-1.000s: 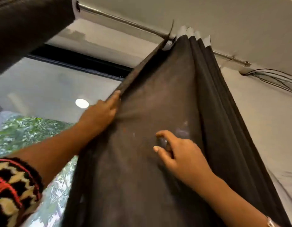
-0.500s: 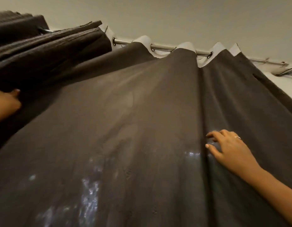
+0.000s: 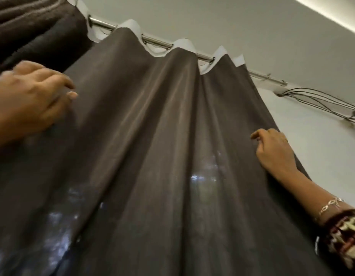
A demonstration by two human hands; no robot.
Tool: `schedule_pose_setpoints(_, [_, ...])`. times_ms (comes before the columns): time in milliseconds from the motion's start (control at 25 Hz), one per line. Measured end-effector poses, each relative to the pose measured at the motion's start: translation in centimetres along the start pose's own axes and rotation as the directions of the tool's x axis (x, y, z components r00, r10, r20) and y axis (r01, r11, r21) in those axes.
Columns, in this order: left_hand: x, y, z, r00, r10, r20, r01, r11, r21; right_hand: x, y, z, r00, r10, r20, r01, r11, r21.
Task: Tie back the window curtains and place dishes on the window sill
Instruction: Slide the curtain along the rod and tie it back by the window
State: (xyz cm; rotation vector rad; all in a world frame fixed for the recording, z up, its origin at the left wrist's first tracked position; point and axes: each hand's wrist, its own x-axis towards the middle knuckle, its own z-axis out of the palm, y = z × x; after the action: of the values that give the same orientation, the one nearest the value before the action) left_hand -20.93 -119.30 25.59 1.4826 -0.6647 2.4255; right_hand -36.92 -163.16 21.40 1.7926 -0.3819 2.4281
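A dark brown curtain [image 3: 152, 136] hangs spread out from a metal rod [image 3: 156, 43] and fills most of the view. Daylight glows faintly through its lower part. My left hand [image 3: 27, 100] is at the left, blurred, with thumb and fingers pinched on the fabric. At the curtain's right edge, my right hand [image 3: 276, 150] has its fingers curled around the cloth. A second dark curtain [image 3: 33, 26] is bunched at the upper left on the same rod. No dishes or window sill are in view.
A white wall [image 3: 322, 166] lies to the right of the curtain. Several black cables [image 3: 322, 102] run along it near the rod's end. The ceiling [image 3: 252, 26] is above, with a light strip at the top right.
The curtain, bunched to the right one second ago with the window showing, now covers the window. My right hand has shifted to its right edge. My left hand has come further into view.
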Motion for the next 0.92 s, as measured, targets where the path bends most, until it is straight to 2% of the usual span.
schedule_pose_setpoints(40, [-0.1,3.0,0.2,0.996,0.042,-0.077,-0.037,0.997,0.069,0.9,1.8,-0.4,0.999,0.03,-0.042,-0.029,1.0,0.009])
schedule_pose_setpoints(80, [0.1,6.5,0.0,0.992,0.115,-0.055,-0.114,0.993,0.023,1.7,3.7,-0.6,0.995,0.071,-0.066,-0.07,0.997,0.01])
schedule_pose_setpoints(120, [0.5,10.9,-0.2,0.983,0.18,-0.021,-0.179,0.982,0.055,2.5,6.0,-0.8,0.99,0.125,-0.061,-0.124,0.992,0.017])
schedule_pose_setpoints(160, [0.9,14.7,-0.1,0.971,0.24,-0.016,-0.239,0.97,0.035,3.3,8.0,-0.9,0.983,0.182,-0.015,-0.181,0.982,0.05])
schedule_pose_setpoints(240, [1.4,21.5,0.7,0.946,0.325,-0.007,-0.325,0.945,0.019,4.3,10.7,-0.7,0.955,0.223,0.197,-0.258,0.95,0.177])
schedule_pose_setpoints(280, [1.7,24.2,1.1,0.941,0.338,0.006,-0.338,0.941,0.001,4.6,11.6,-0.3,0.943,0.168,0.287,-0.241,0.94,0.241])
schedule_pose_setpoints(360, [2.4,29.3,2.3,0.935,0.35,0.054,-0.348,0.936,-0.048,5.2,12.9,1.0,0.95,-0.021,0.311,-0.069,0.959,0.275])
schedule_pose_setpoints(440, [2.9,33.0,3.6,0.931,0.355,0.087,-0.353,0.935,-0.035,5.5,14.0,2.3,0.957,-0.154,0.247,0.115,0.979,0.166])
schedule_pose_setpoints(520, [3.4,35.2,4.8,0.92,0.375,0.117,-0.376,0.926,-0.008,5.7,16.6,3.3,0.954,-0.218,0.205,0.248,0.959,-0.137])
schedule_pose_setpoints(600, [4.0,36.6,6.0,0.916,0.37,0.156,-0.376,0.927,0.012,6.7,20.6,3.7,0.946,-0.223,0.236,0.301,0.877,-0.374])
schedule_pose_setpoints(640, [4.3,37.1,6.6,0.916,0.362,0.174,-0.372,0.928,0.028,7.6,22.6,3.6,0.954,-0.179,0.241,0.267,0.874,-0.406])
schedule_pose_setpoints(720, [4.9,37.7,7.4,0.926,0.333,0.181,-0.348,0.935,0.062,10.3,26.8,3.0,0.983,-0.008,0.185,0.086,0.903,-0.42])
schedule_pose_setpoints(800, [5.4,37.8,7.6,0.939,0.29,0.184,-0.308,0.949,0.075,12.6,30.8,1.3,0.956,0.221,0.19,-0.099,0.858,-0.504])
schedule_pose_setpoints(880, [5.8,37.9,7.8,0.958,0.227,0.178,-0.242,0.968,0.067,13.8,34.2,0.2,0.923,0.316,0.221,-0.105,0.757,-0.644])
schedule_pose_setpoints(920, [6.0,37.8,7.9,0.965,0.202,0.169,-0.216,0.974,0.066,14.2,35.0,0.1,0.911,0.327,0.253,-0.092,0.757,-0.647])
